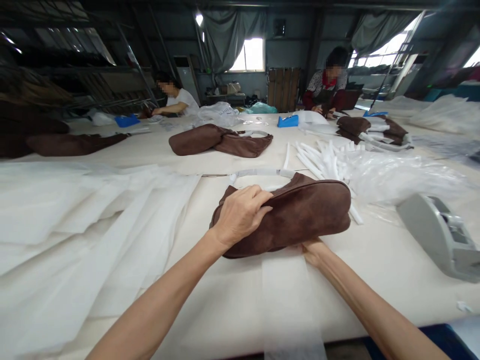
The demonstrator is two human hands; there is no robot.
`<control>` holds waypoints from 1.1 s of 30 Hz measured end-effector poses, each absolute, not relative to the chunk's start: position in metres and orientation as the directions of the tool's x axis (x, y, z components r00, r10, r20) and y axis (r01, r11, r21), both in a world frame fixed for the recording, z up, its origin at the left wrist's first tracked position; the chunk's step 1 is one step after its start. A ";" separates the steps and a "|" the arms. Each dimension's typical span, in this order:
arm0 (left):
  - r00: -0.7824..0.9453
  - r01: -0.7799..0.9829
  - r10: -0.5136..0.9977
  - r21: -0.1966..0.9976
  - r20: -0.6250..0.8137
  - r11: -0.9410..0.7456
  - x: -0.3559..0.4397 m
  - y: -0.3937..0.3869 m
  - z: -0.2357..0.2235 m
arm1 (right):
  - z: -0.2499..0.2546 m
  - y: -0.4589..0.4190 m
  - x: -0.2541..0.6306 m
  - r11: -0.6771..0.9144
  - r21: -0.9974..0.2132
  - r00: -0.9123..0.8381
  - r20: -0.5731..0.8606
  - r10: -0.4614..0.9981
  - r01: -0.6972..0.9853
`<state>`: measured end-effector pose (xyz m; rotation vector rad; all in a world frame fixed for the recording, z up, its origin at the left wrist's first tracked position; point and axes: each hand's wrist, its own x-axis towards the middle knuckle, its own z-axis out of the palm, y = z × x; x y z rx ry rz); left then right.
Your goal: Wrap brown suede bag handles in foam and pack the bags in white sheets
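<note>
Your left hand [242, 212] is clamped on the upper edge of the brown suede-look shoulder bag [307, 212], fingers over its piped seam. Your right hand [313, 250] reaches beneath the bag; its fingers are hidden, so whether they grip cannot be told. The bag is tilted above the near middle of the table [217, 310], over a white translucent sheet [287, 305], its white-wrapped handle [258, 172] on the far side. It looks light and soft, likely to sag between your hands; the piped edge seems the firmest hold, with a palm supporting the underside. The nap probably marks under hard pressure. White foam strips [330, 162] lie beyond it, a grey tape dispenser [431, 232] to the right.
</note>
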<state>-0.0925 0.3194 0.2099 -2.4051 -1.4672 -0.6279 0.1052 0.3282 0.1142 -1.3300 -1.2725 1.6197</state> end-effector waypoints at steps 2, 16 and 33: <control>0.421 0.882 0.794 0.005 0.439 -0.471 -0.092 0.316 0.203 | 0.108 0.310 0.115 -0.349 -0.936 -0.314 -0.344 0.885 0.043; 0.158 0.917 0.933 0.303 0.324 -0.261 -0.136 0.231 0.150 | 0.138 0.318 0.263 0.504 -0.505 -0.444 0.245 0.862 0.700; 0.402 0.914 0.907 0.007 0.125 -0.406 -0.059 0.276 0.171 | 0.136 0.348 0.203 0.753 0.110 -0.741 0.314 0.593 0.649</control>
